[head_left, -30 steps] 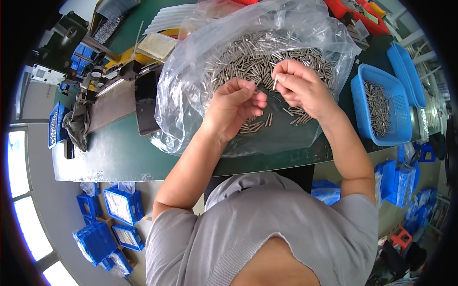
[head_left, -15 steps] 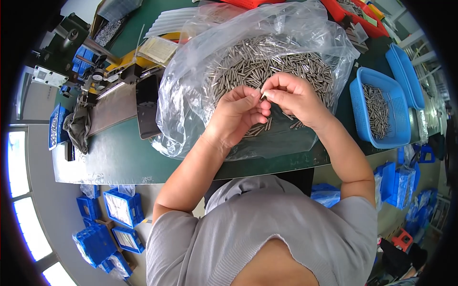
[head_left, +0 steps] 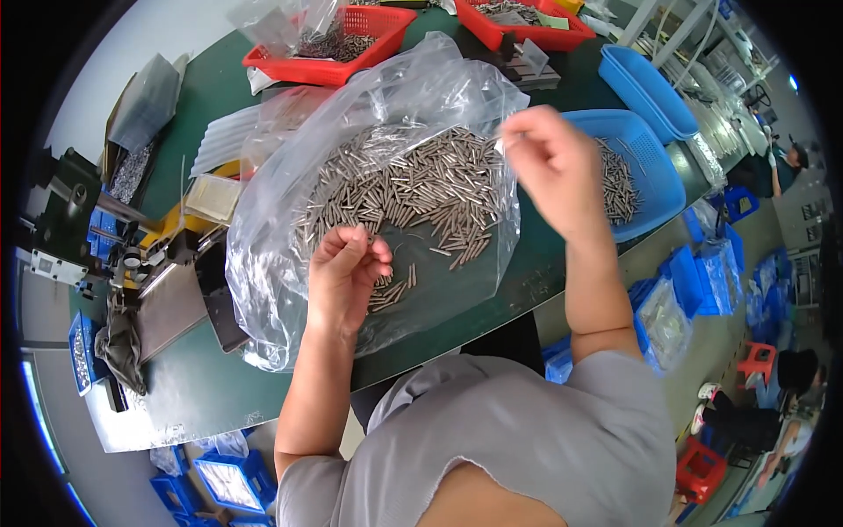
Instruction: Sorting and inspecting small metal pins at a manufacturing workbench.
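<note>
A clear plastic bag (head_left: pixel 272 211) lies spread on the green bench, with a heap of small metal pins (head_left: pixel 439 176) on it. My left hand (head_left: pixel 338 277) is above the bag's near part, its fingers curled and thumb bent against them; anything they hold is hidden. Below it lies a small group of loose pins (head_left: pixel 395 294). My right hand (head_left: pixel 558 171) is raised between the bag and a blue basket (head_left: pixel 654 189) of similar pins. Its fingers are drawn together but blurred, so what they pinch cannot be made out.
Two red trays (head_left: pixel 386 35) of metal parts stand at the back, beside a blue tray (head_left: pixel 645 88) at the far right. To the left is a black machine fixture (head_left: pixel 70 211). Blue crates (head_left: pixel 233 474) are on the floor, and people sit in the background at right.
My hands, together over the heap before, have parted. The right has moved right toward the blue basket; the left stays above the bag's near part. The whole view has shifted.
</note>
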Action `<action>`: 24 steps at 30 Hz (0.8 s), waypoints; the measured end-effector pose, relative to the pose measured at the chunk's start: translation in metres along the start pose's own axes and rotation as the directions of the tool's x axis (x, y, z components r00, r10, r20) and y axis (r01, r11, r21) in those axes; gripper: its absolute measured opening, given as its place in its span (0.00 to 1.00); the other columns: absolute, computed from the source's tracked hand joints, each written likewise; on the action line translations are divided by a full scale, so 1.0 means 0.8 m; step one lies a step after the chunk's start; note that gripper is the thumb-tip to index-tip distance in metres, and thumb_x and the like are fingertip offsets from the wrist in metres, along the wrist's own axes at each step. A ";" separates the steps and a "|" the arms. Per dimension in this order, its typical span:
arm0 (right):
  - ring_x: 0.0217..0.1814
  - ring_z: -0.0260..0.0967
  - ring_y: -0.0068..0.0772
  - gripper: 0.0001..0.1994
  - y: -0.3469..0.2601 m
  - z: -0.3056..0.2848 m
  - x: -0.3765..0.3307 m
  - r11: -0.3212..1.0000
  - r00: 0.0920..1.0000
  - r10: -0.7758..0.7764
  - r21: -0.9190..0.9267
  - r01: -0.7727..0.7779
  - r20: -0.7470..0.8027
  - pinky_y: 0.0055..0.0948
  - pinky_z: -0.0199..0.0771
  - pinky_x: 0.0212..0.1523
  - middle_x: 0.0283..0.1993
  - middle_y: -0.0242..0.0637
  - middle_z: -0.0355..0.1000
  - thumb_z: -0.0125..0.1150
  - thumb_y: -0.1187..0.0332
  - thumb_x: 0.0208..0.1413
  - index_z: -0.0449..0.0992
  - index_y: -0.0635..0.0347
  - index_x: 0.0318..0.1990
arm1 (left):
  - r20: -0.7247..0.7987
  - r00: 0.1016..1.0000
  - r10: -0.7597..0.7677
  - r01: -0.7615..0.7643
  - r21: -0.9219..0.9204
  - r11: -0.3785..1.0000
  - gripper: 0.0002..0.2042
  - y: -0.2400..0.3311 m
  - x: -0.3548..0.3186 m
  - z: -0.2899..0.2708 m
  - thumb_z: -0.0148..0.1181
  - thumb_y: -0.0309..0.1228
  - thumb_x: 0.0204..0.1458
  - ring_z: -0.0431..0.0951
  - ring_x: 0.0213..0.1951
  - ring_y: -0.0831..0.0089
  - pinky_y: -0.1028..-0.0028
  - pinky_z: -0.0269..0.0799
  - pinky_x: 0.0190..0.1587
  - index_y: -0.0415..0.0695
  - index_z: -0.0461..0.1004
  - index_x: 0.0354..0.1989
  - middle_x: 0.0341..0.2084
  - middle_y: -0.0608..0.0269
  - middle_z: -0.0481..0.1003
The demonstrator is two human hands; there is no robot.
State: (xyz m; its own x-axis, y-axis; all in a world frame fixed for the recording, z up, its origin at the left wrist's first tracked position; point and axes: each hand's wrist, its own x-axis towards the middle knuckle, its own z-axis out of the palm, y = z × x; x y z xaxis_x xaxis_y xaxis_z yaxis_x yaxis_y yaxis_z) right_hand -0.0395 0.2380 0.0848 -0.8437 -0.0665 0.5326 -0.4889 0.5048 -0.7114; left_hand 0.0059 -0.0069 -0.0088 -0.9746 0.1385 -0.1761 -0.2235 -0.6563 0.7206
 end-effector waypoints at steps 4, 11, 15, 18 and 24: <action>0.27 0.69 0.44 0.04 0.032 -0.077 -0.006 0.737 0.991 -0.037 -0.673 -0.062 -0.132 0.38 0.67 0.27 0.28 0.40 0.71 0.56 0.71 0.46 0.71 0.56 0.32 | 0.021 1.000 -0.003 0.003 0.000 1.000 0.03 0.004 0.000 0.001 0.49 0.25 0.55 0.75 0.26 0.70 0.75 0.75 0.28 0.39 0.67 0.32 0.24 0.55 0.73; 0.43 0.68 0.39 0.09 0.054 -0.102 -0.017 0.523 0.979 -0.135 -0.828 0.203 0.155 0.36 0.65 0.44 0.40 0.35 0.71 0.59 0.72 0.45 0.75 0.53 0.36 | 0.029 0.999 -0.019 0.019 0.016 1.000 0.04 0.005 0.014 0.015 0.51 0.26 0.55 0.76 0.27 0.71 0.74 0.74 0.30 0.40 0.67 0.31 0.25 0.56 0.74; 0.33 0.69 0.43 0.07 0.019 -0.025 -0.030 0.919 0.900 -0.026 -0.344 0.193 0.436 0.32 0.68 0.32 0.37 0.38 0.70 0.58 0.73 0.46 0.72 0.59 0.35 | -0.009 1.000 -0.006 0.007 0.027 1.000 0.04 0.006 0.007 0.005 0.48 0.26 0.57 0.74 0.28 0.70 0.75 0.74 0.30 0.40 0.68 0.32 0.25 0.55 0.73; 0.34 0.69 0.40 0.09 0.015 0.021 -0.046 0.938 0.710 -0.124 -0.151 0.311 0.694 0.32 0.69 0.32 0.35 0.38 0.69 0.61 0.74 0.44 0.73 0.61 0.36 | -0.006 1.000 -0.004 0.004 0.022 1.000 0.04 0.005 0.008 0.004 0.48 0.26 0.57 0.75 0.28 0.70 0.76 0.74 0.30 0.40 0.68 0.32 0.25 0.55 0.73; 0.31 0.67 0.40 0.04 0.034 0.076 -0.057 0.774 0.659 -0.280 -0.242 0.585 0.698 0.34 0.69 0.30 0.27 0.40 0.63 0.56 0.75 0.43 0.70 0.63 0.29 | 0.001 1.000 -0.002 0.002 -0.007 1.000 0.05 0.007 0.009 0.006 0.52 0.28 0.55 0.76 0.27 0.71 0.75 0.75 0.29 0.40 0.66 0.31 0.24 0.56 0.74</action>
State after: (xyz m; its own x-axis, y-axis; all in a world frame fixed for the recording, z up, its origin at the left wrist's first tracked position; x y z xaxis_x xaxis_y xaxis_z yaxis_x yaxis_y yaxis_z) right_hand -0.0275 0.2024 0.0134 -0.5736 -0.7860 0.2306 -0.8186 0.5599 -0.1277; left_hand -0.0022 -0.0060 -0.0028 -0.9742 0.1408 -0.1764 -0.2251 -0.6613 0.7155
